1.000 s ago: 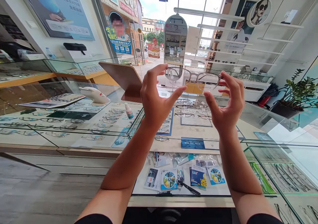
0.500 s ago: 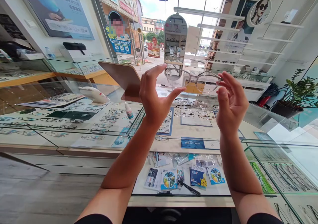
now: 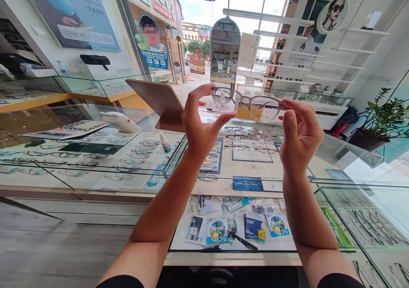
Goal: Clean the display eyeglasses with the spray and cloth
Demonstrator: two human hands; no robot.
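A pair of eyeglasses (image 3: 245, 98) with a thin, clear greyish frame is held up in the air above the glass counter, in the middle of the view. My left hand (image 3: 203, 119) grips its left end with the forefinger near the hinge; the thumb reaches out under the left lens, apart from the forefinger. At the other end, my right hand (image 3: 300, 132) pinches the frame's right corner between forefinger and thumb, the other fingers curled. A small pale label shows in the left lens. The temples are mostly hidden.
Several spectacle frames lie inside the glass display counter (image 3: 252, 166). A tilted tabletop mirror (image 3: 156, 100), a white bottle (image 3: 165, 143) and a white hand-shaped stand (image 3: 120, 122) are to the left. Leaflets (image 3: 217, 229) and a black pen (image 3: 243, 241) lie in front; a potted plant (image 3: 378, 119) stands right.
The eyeglasses have tilted, their right end dropping a little. My right hand has shifted slightly down and right; my left hand has barely moved.
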